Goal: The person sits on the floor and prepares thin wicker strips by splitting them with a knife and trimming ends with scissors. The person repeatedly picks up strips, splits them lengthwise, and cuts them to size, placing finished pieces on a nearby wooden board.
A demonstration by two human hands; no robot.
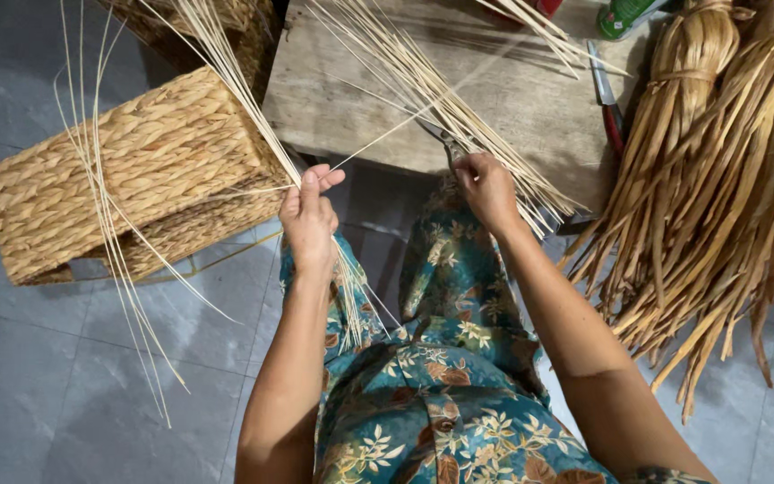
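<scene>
Above a grey tiled floor (38,394), a seated person in a teal floral garment (441,394) works thin pale reed strips, seen from a head-worn camera. The left hand (308,220) is closed around a bunch of reed strips (226,81), thumb and forefinger pinched at the top; the strips rise up and to the left from the fist and trail below it across the lap. One single strip (396,130) runs taut from the left fingertips up and to the right, toward the other hand's side. The right hand (487,190) is closed narrow on the handles of dark scissors (445,143), whose blades point up and away from the knuckles and lie against a second fan of reed strips (459,108) spread over a worn wooden board (512,99). That fan passes just beside the right hand and ends past its wrist side. A woven basket (127,170), rectangular and straw-coloured, lies tilted just left of the left hand, with more loose strips (105,224) draped across its front and down to the floor. At far right, well apart from both hands, stand thick bundles of dried brown fibre (718,179), and a red-handled knife (609,99) rests on the board near them.
</scene>
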